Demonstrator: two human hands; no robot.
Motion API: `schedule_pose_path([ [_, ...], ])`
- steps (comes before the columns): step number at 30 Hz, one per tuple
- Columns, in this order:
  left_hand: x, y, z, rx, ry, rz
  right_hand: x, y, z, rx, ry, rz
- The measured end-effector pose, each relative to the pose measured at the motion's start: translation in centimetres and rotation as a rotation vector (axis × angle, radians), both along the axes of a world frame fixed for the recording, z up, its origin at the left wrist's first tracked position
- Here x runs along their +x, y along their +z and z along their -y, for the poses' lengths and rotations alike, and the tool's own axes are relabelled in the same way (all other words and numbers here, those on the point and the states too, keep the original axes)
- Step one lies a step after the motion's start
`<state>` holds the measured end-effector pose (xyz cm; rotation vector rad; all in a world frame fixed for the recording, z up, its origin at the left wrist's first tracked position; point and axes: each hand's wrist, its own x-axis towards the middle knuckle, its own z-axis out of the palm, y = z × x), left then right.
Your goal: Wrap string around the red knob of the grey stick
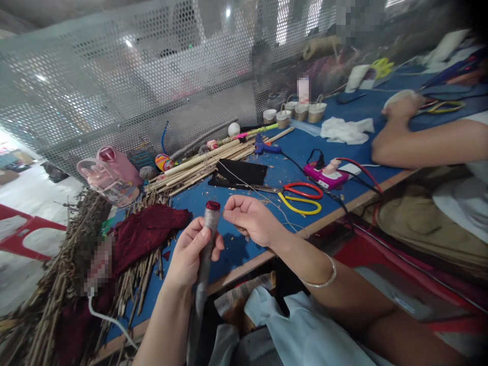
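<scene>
A person's left hand (190, 250) is gripping a slim rod (211, 222), fingers and thumb closing around it just below its dark red tip (212, 205). The right hand (249, 219) is hovering just beside that tip, thumb and fingers drawing together in a pinch; whether anything thin is sitting between them, I cannot tell. The rod is slanting up from the person's lap, its upper end showing against a blue table (232, 255). For neat handling, the left hand should probably be bracing the rod firmly close under the tip so it is not twisting, while the right is using light, even touches and not ruffling the red end. The rod is looking cylindrical, its grey covering snug, like wound tape or cloth; the tip is seeming softer and folded. To the left, a maroon cloth (147, 235) is crumpling over rough brown twigs (142, 290). Beyond the hands, scissors (303, 192) with smooth red and yellow loop handles are lying beside a flat, matte black sheet (244, 173), and straight, pale sticks (229, 151) are lying in a loose bundle near a blue glue gun (267, 147).
</scene>
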<state>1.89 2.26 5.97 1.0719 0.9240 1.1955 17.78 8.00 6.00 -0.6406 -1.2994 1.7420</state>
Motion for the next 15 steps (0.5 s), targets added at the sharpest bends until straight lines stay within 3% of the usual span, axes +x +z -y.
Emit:
schedule_pose_path([
  [7, -0.2, -0.1, 0.3, -0.1, 0.044, -0.069, 0.2, -0.3, 0.2, 0.01, -0.031, -0.04],
  [11, 0.5, -0.3, 0.3, -0.024, 0.048, -0.008, 0.1, -1.1, 0.1, 0.006, -0.008, -0.043],
  [15, 1.1, -0.3, 0.7, 0.04, 0.136, -0.03, 0.1, -1.5, 0.5, -0.001, -0.004, -0.085],
])
